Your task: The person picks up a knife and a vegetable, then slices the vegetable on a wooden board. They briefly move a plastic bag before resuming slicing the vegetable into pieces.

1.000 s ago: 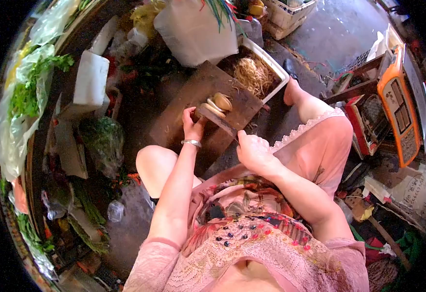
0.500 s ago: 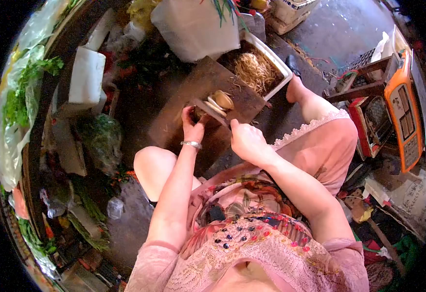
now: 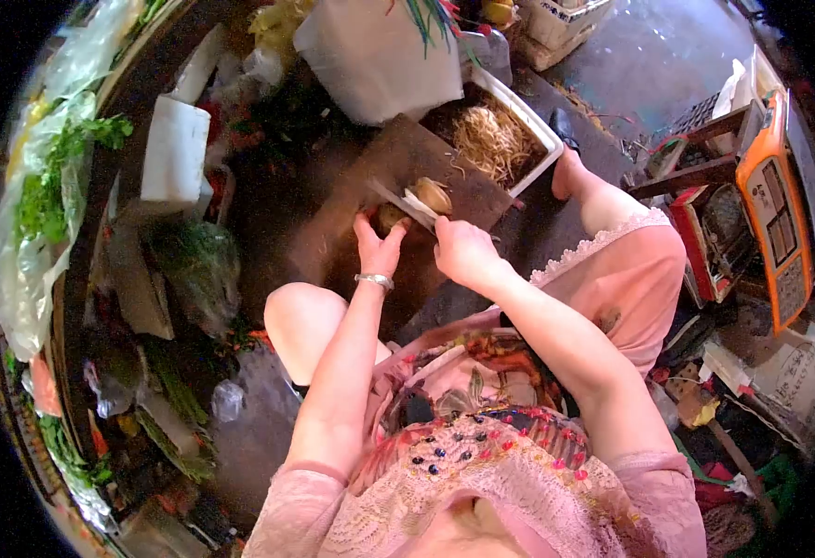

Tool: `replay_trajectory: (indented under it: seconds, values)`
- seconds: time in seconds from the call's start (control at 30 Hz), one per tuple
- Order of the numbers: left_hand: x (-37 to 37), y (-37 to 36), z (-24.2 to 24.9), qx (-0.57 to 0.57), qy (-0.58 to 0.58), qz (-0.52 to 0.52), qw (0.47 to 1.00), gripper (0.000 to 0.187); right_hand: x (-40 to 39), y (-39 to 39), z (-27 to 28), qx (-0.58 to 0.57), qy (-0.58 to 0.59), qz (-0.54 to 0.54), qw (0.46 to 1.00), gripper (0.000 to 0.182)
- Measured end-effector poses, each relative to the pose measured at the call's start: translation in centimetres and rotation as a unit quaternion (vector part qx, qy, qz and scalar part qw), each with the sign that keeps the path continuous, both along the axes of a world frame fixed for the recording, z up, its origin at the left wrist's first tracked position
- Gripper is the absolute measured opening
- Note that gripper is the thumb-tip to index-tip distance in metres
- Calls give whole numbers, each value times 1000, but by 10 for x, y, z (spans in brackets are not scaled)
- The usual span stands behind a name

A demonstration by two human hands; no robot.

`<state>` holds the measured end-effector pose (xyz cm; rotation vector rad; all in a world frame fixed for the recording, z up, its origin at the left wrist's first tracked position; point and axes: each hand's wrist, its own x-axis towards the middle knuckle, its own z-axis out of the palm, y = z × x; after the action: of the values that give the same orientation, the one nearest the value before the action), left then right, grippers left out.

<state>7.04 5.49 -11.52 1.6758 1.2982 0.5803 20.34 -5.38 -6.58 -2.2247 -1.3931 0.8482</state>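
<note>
My right hand (image 3: pixel 465 253) is closed around the handle of a broad-bladed knife (image 3: pixel 398 205). Its blade slants up and left across a wooden board (image 3: pixel 333 228). On the near side of the blade, my left hand (image 3: pixel 380 246) grips a brown-skinned round vegetable (image 3: pixel 391 218) between thumb and fingers, with the fingertips close to the blade. Pale cut pieces (image 3: pixel 432 196) with brown skin lie against the blade's far side. The vegetable's exact kind does not show.
A white tray (image 3: pixel 545 139) of pale sprouts stands beyond the board, beside a large white foam box (image 3: pixel 380 60). To the right is an orange scale (image 3: pixel 772 209). Leafy greens (image 3: pixel 49 191) in plastic line the left, near a bagged bundle of greens (image 3: pixel 198 270).
The knife has shifted slightly up and left over the board, and a pale slice now leans against its far side. My left thumb and fingers have spread wider around the vegetable.
</note>
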Motion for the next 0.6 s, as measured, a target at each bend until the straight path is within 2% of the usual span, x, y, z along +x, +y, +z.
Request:
replay_trajectory:
  seconds: [0.07, 0.13, 0.17, 0.27, 0.3, 0.43, 0.6]
  values:
    - [-4, 5, -17, 8, -18, -18, 1000, 62, -5, -12, 4, -2, -5, 2, 1000, 16]
    - [-1, -1, -15, -38, -103, 28, 994, 56, -8, -26, 18, 7, 34, -9, 999, 20]
    - [-11, 9, -48, 3, -106, -2, 994, 52, -9, -31, 24, -9, 40, -9, 999, 19]
    - [-15, 16, -69, 60, -73, -7, 996, 52, -12, -50, 40, -28, 52, -14, 998, 20]
    - [-14, 17, -62, 77, -26, -26, 996, 53, -14, -54, 41, -37, 45, -17, 998, 20]
    - [-13, 18, -48, 62, -18, -43, 997, 53, -15, -63, 45, -59, 48, -25, 997, 20]
    - [-12, 18, -47, 80, -40, -51, 995, 51, -13, -63, 36, -32, 26, -24, 999, 20]
